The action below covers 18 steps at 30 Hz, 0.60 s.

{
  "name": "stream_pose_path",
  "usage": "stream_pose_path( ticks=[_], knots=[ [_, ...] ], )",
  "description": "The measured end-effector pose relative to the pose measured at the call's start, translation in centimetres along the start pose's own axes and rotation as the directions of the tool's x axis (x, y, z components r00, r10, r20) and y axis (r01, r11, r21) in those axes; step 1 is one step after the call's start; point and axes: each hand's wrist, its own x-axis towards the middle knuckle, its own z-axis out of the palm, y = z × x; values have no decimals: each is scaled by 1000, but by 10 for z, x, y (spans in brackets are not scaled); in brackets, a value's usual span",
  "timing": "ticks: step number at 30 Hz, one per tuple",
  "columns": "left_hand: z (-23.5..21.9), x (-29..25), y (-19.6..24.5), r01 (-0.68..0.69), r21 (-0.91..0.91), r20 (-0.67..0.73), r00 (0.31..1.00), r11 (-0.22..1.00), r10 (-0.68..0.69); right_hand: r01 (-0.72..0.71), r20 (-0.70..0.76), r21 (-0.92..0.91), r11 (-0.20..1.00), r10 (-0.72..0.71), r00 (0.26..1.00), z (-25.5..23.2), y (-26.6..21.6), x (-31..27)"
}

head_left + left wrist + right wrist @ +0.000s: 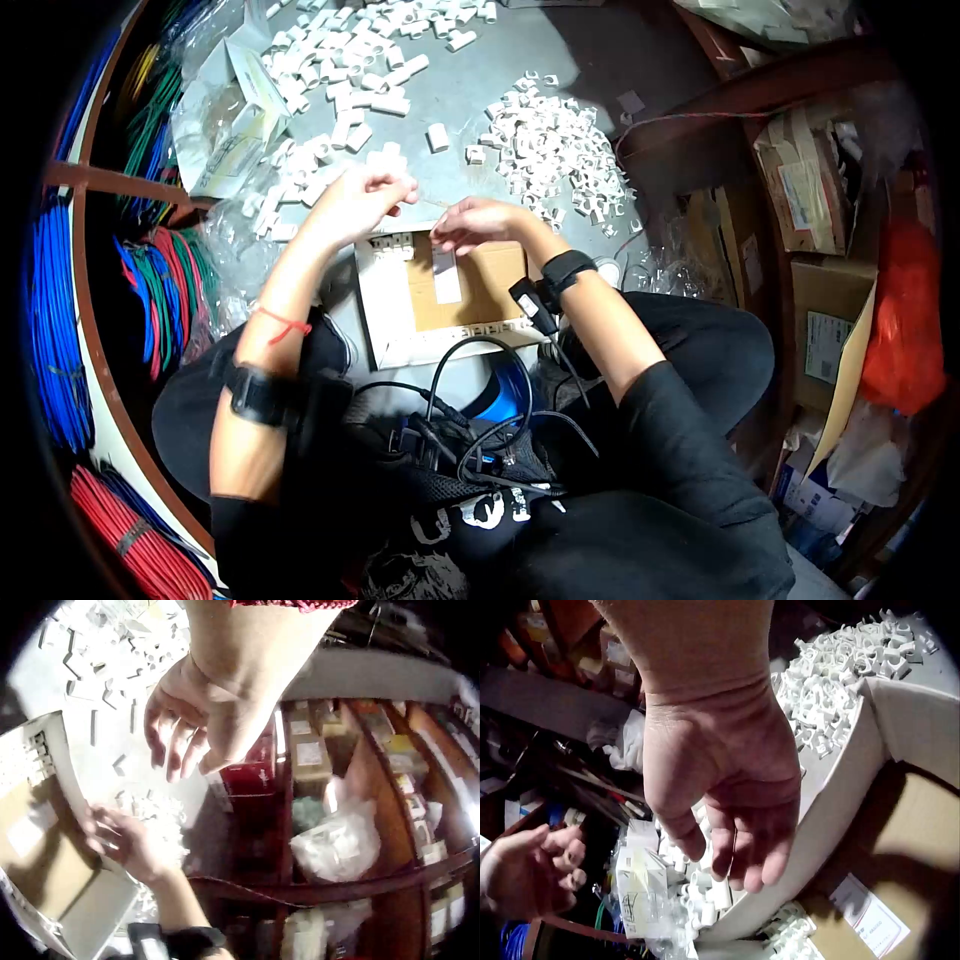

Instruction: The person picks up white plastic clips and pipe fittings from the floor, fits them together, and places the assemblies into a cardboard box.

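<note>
Over the far edge of a shallow cardboard box, my left hand hangs in the air with loosely bent fingers and nothing visible in them. My right hand is beside it, above the box's far rim. In the right wrist view its fingers droop, relaxed and holding nothing. White plastic pipe clips sit in the box's far left corner. More clips line its near side. A white paper label lies on the brown cardboard bottom.
Past the box, white pipe couplings are heaped at left and loose clips at right. An opened carton and clear plastic wrap stand at left by coiled wires. Shelves with cartons are on the right. Black cables loop across my lap.
</note>
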Motion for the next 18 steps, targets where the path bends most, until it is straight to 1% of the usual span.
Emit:
stream_pose_path(
  ticks=[1, 2, 3, 4, 6, 7, 8, 9, 10, 11, 12, 13, 14, 15, 16, 17, 18],
  knots=[
    [9, 21, -11, 58, -70, 21, 998, 996, -57, 71, -77, 44, 996, -67, 995, -16, -2, -13],
    [16, 43, -20, 186, -147, 51, 982, 972, -180, 143, -156, 85, 986, -129, 979, -33, -2, -25],
    [23, 65, -29, 228, -197, 45, 974, 953, -224, 190, -311, 56, 980, -164, 936, -54, 4, -31],
    [30, 87, -37, 273, -246, 42, 962, 930, -271, 228, -456, 27, 973, -191, 869, -74, 13, -35],
    [51, 130, -50, 233, -263, -2, 970, 936, -242, 194, -661, 17, 981, -134, 739, -110, 33, -47],
    [63, 155, -63, 254, -297, 5, 964, 920, -265, 119, -694, -22, 993, -100, 713, -130, 50, -46],
    [83, 169, -68, 158, -350, -45, 982, 923, -185, 40, -727, -59, 997, -70, 683, -147, 65, -42],
    [95, 186, -71, 113, -228, -44, 991, 967, -127, 11, -751, -84, 996, -71, 656, -156, 76, -39],
    [109, 200, -75, -10, -115, -61, 998, 993, 3, 12, -777, -167, 986, -139, 614, -166, 88, -29],
    [121, 212, -81, -80, 49, -101, 991, 996, 84, 2, -790, -247, 969, -202, 579, -174, 100, -20],
    [131, 210, -72, -139, 210, -128, 977, 968, 168, -16, -794, -324, 946, -263, 547, -170, 101, -17],
    [138, 216, -69, -181, 269, -97, 972, 946, 214, -96, -809, -346, 933, -245, 534, -166, 93, -15],
    [144, 220, -67, -224, 323, -65, 964, 919, 258, -156, -807, -460, 874, -338, 484, -158, 88, -18],
    [151, 224, -66, -279, 449, -68, 937, 849, 344, -238, -820, -452, 860, -295, 491, -149, 76, -20],
    [156, 227, -66, -313, 540, -30, 921, 781, 389, -318, -831, -443, 838, -251, 496, -146, 73, -18],
    [162, 230, -67, -300, 592, 1, 928, 748, 372, -357, -820, -500, 789, -299, 488, -146, 79, -10],
    [167, 231, -65, -289, 644, 29, 935, 709, 355, -384, -812, -505, 773, -274, 516, -145, 77, -8]
  ],
)
